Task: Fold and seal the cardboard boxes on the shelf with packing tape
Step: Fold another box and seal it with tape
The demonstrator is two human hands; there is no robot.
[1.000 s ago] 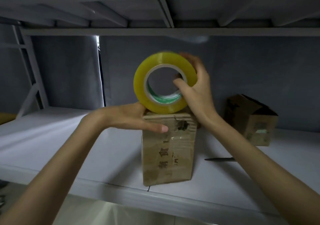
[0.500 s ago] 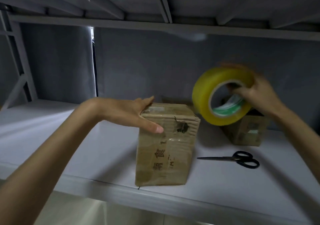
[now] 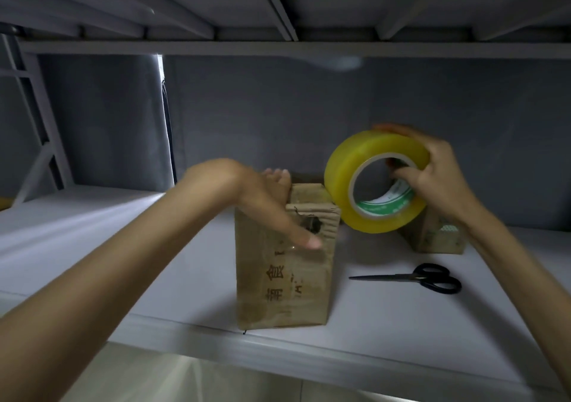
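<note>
Spanning the full width of the head view: white shelf (image 3: 123, 247), with a second shelf deck overhead and a grey backing behind. Standing upright near the front edge, centre: cardboard box (image 3: 282, 278), flaps folded shut on top, printed characters and a torn hole on the near face. Partly hidden behind the right wrist, further back to the right: second cardboard box (image 3: 438, 237); flap state not readable. Pressing on the first box: left hand (image 3: 262, 203), fingers straight, laid flat over the top, thumb extended down the near face. Gripping the yellow packing tape roll (image 3: 370, 182): right hand (image 3: 432, 173), fingers wrapped over the rim and thumb hooked into the core; roll held in the air, at the box's upper right corner. Lying flat on the shelf, right of the box: black-handled scissors (image 3: 414, 278), untouched. Judged progress: folding of first box done; a glossy patch on its near face, possibly tape. Tape strip between roll and box not discernible. Remaining: cutting, second box.
</note>
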